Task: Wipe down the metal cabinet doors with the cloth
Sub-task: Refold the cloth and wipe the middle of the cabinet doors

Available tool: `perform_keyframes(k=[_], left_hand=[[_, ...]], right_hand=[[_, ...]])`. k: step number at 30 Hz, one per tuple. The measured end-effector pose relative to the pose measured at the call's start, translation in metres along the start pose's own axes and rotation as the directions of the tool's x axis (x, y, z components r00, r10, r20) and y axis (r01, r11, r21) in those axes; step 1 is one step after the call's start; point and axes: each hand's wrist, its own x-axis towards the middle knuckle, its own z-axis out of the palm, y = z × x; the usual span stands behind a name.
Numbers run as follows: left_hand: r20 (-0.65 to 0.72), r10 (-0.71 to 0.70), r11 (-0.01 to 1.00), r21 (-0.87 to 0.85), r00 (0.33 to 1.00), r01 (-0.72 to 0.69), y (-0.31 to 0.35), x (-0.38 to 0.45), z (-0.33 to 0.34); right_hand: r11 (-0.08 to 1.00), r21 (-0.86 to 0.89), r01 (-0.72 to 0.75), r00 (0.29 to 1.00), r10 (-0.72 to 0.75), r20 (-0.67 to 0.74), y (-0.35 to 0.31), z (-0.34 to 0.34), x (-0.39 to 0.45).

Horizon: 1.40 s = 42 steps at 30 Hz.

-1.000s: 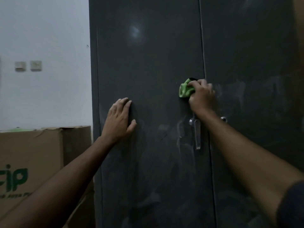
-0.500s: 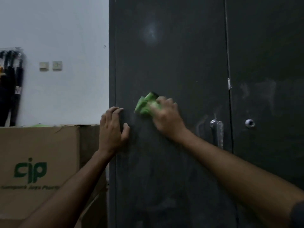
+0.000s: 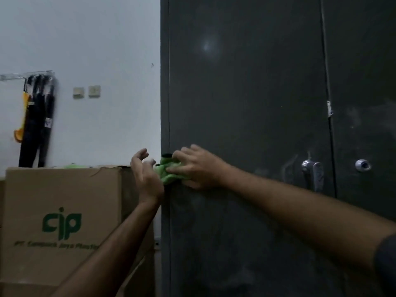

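The dark grey metal cabinet fills the right of the view, with its left door (image 3: 246,103) and its right door (image 3: 364,61) both closed. My right hand (image 3: 197,168) holds a bunched green cloth (image 3: 166,173) against the left edge of the left door, thumb and fingers curled over it. My left hand (image 3: 145,174) hovers just left of the cabinet's edge, off the metal, its fingers loosely curled beside the cloth. Whether it touches the cloth I cannot tell. Faint wipe smears show on both doors.
A metal lever handle (image 3: 314,174) and a round lock (image 3: 362,165) sit near the seam between the doors. A cardboard box (image 3: 64,200) with green lettering stands close against the cabinet's left side. Dark items (image 3: 36,116) hang on the white wall, near two switches (image 3: 86,91).
My right hand has swept the cloth leftward from the door seam to the left door's outer edge. My left hand has lifted off the door and now hovers beside the cloth.
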Motion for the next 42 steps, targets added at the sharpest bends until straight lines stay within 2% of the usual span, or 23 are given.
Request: perform_keyframes(k=[1, 3, 5, 6, 8, 10, 12, 15, 18, 19, 21, 23, 25, 27, 29, 31, 33, 34, 36, 38, 39, 40, 42], left_hand=[[0.007, -0.018, 1.0, 0.013, 1.0, 0.018, -0.002, -0.001, -0.004], [0.044, 0.003, 0.999, 0.049, 0.999, -0.005, -0.003, -0.006, -0.007], [0.053, 0.068, 0.995, 0.074, 0.996, -0.072, -0.003, -0.008, -0.009], [0.037, 0.107, 0.99, 0.092, 0.994, -0.11, -0.002, -0.009, -0.01], [0.018, 0.189, 0.971, 0.144, 0.982, -0.19, -0.001, -0.011, -0.012], [0.027, 0.266, 0.945, 0.192, 0.964, -0.266, 0.002, -0.014, -0.015], [0.117, 0.341, 0.902, 0.238, 0.933, -0.36, 0.003, -0.018, -0.018], [0.297, 0.433, 0.804, 0.301, 0.851, -0.513, -0.004, -0.027, -0.024], [0.373, 0.444, 0.748, 0.347, 0.815, -0.566, -0.016, -0.043, -0.032], [0.374, 0.445, 0.734, 0.369, 0.814, -0.57, -0.018, -0.049, -0.034], [0.393, 0.454, 0.683, 0.423, 0.799, -0.596, -0.025, -0.062, -0.042], [0.441, 0.462, 0.606, 0.476, 0.769, -0.637, -0.038, -0.076, -0.052], [0.548, 0.472, 0.497, 0.481, 0.69, -0.722, -0.057, -0.094, -0.059], [0.705, 0.452, 0.359, 0.417, 0.546, -0.835, -0.081, -0.116, -0.06], [0.806, 0.398, 0.263, 0.357, 0.438, -0.896, -0.105, -0.132, -0.056], [0.832, 0.375, 0.205, 0.355, 0.409, -0.912, -0.124, -0.137, -0.052], [0.841, 0.378, 0.145, 0.36, 0.388, -0.922, -0.136, -0.135, -0.051], [0.841, 0.387, 0.119, 0.361, 0.377, -0.925, -0.139, -0.133, -0.052], [0.832, 0.41, 0.095, 0.37, 0.375, -0.924, -0.141, -0.132, -0.052], [0.821, 0.429, 0.087, 0.378, 0.377, -0.922, -0.14, -0.133, -0.051], [0.817, 0.436, 0.084, 0.381, 0.377, -0.921, -0.14, -0.134, -0.05], [0.815, 0.44, 0.08, 0.382, 0.376, -0.921, -0.14, -0.134, -0.05], [0.813, 0.448, 0.073, 0.381, 0.371, -0.922, -0.14, -0.134, -0.052]], right_hand=[[0.997, -0.077, 0.002, 1.0, -0.003, -0.011, 0.018, -0.005, 0.006], [0.936, -0.069, -0.344, 0.932, 0.331, -0.15, 0.054, -0.02, 0.026], [0.713, 0.107, -0.693, 0.671, 0.691, -0.268, 0.065, -0.03, 0.05], [0.673, 0.152, -0.724, 0.624, 0.733, -0.272, 0.055, -0.027, 0.057], [0.8, 0.143, -0.583, 0.765, 0.599, -0.236, 0.012, -0.007, 0.048], [0.978, 0.08, -0.194, 0.975, 0.202, -0.096, -0.037, 0.012, 0.007], [0.998, 0.052, 0.041, 0.997, -0.045, 0.07, -0.043, 0.01, -0.033], [0.956, 0.03, -0.291, 0.953, 0.293, -0.081, -0.009, -0.001, -0.039], [0.692, 0.197, -0.694, 0.662, 0.722, -0.203, -0.026, -0.001, -0.024], [0.721, 0.205, -0.662, 0.696, 0.693, -0.189, -0.049, 0.007, -0.025], [0.943, 0.124, -0.309, 0.947, 0.317, -0.049, -0.09, 0.021, -0.048], [0.997, 0.068, -0.023, 0.995, 0.017, 0.094, -0.08, 0.016, -0.076], [0.981, 0.012, -0.195, 0.981, 0.195, 0.012, -0.049, 0.006, -0.085], [0.783, 0.126, -0.609, 0.77, 0.622, -0.143, -0.027, -0.005, -0.083], [0.622, 0.171, -0.764, 0.594, 0.781, -0.189, -0.036, -0.004, -0.083], [0.824, 0.112, -0.556, 0.81, 0.567, -0.149, -0.062, 0.008, -0.096], [0.99, 0.044, -0.134, 0.991, 0.133, 0.033, -0.064, 0.007, -0.121], [0.999, -0.005, -0.039, 0.997, 0.039, 0.065, -0.047, 0.0, -0.129], [0.969, -0.058, -0.239, 0.971, 0.24, -0.001, -0.018, -0.013, -0.135], [0.716, 0.072, -0.694, 0.704, 0.696, -0.142, -0.007, -0.023, -0.135], [0.591, 0.132, -0.796, 0.569, 0.804, -0.173, -0.016, -0.023, -0.136], [0.562, 0.146, -0.814, 0.535, 0.824, -0.189, -0.031, -0.017, -0.138], [0.817, 0.08, -0.571, 0.809, 0.576, -0.117, -0.067, 0.001, -0.159]])
